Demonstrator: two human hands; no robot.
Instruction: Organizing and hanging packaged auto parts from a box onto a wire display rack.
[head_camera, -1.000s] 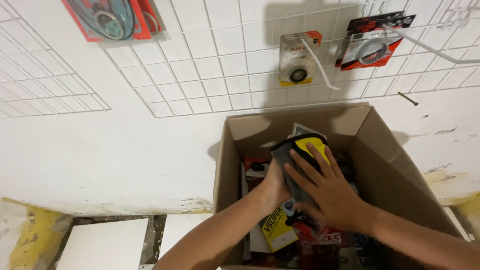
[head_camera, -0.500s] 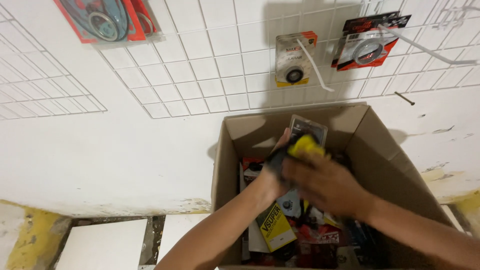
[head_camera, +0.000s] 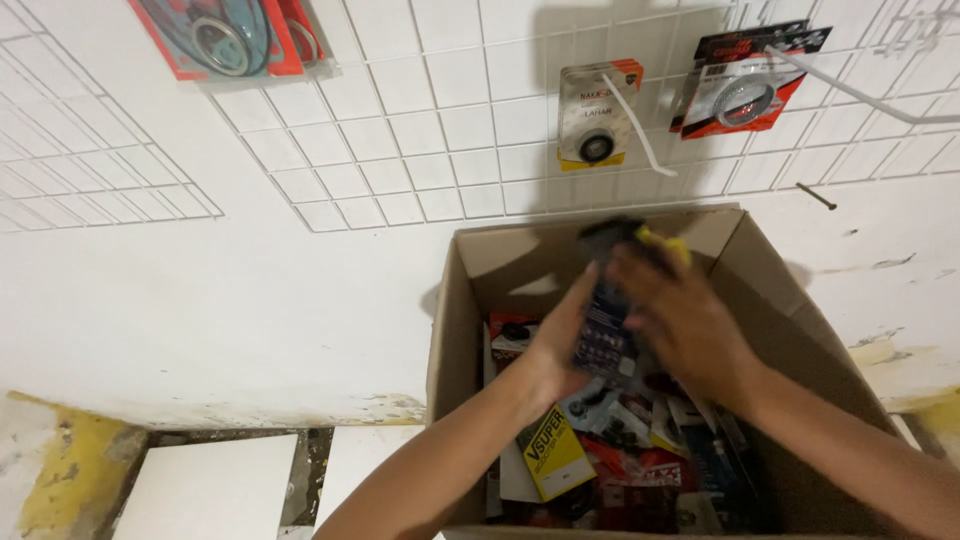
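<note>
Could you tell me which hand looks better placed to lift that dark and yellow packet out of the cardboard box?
Probably the right hand: it wraps over the packet's top, nearest the box's open rim. The left hand only supports it from the side, lower down. Motion blur hides the exact finger grip.

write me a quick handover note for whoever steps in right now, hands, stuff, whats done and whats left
Left hand: gripping the dark packet stack from the left side.
Right hand: on the same stack from the right, blurred.
Stack: held up over the open cardboard box, yellow-edged packet at its top.
Done: one stack lifted out of the box.
Left: many packets lie in the box; three packets hang on the wall grid.
</note>
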